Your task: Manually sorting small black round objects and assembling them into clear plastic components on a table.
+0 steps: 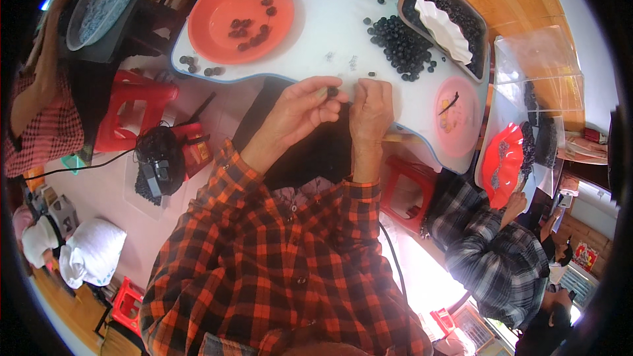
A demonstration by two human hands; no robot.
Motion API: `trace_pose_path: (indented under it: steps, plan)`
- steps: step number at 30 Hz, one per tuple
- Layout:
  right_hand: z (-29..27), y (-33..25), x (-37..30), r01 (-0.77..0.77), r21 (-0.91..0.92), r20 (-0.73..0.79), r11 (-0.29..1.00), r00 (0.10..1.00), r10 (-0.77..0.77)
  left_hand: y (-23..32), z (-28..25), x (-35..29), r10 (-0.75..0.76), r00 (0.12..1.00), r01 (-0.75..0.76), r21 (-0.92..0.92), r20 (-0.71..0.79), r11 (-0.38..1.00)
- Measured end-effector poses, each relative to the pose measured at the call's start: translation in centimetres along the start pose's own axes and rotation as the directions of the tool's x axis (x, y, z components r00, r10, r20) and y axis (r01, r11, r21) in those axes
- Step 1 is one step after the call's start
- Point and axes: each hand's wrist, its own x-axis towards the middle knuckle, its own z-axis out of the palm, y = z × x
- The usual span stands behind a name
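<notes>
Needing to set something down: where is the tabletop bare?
Bare white tabletop lies between the round orange plastic basin and the heap of small black balls. Crowded: the far right, where that heap borders the filled dark rectangular tray.

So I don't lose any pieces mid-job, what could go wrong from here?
The dark bead pinched in the left hand could slip and miss the white table. The loose pile of dark beads might scatter if nudged. The few dark pieces beside the orange basin could roll off the nearby edge.

Dark beads [401, 43] heaped on the surface [323, 20] at one o'clock and a co-worker [498, 260] at four suggest a workshop.
</notes>
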Motion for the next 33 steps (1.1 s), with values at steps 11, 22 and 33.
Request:
trace_pose_path:
  steps: [11, 22, 33]
  plan:
    - [-0.6, -1.0, -1.4, -0.176, 0.330, -0.020, 0.927, 0.981, 0.193, -0.7, 0.2, -0.2, -0.026, 0.999, 0.028, -0.072, 0.024, 0.997]
    - [-2.7, -2.9, -2.2, -0.412, 0.745, 0.232, 0.525, 0.898, 0.374, -0.7, 0.4, -0.4, -0.004, 1.000, 0.006, -0.064, 0.030, 0.998]
    - [-3.6, -2.9, -2.6, -0.377, 0.822, 0.261, 0.427, 0.916, 0.306, -1.1, 0.1, -0.5, 0.027, 0.999, -0.027, -0.004, 0.023, 1.000]
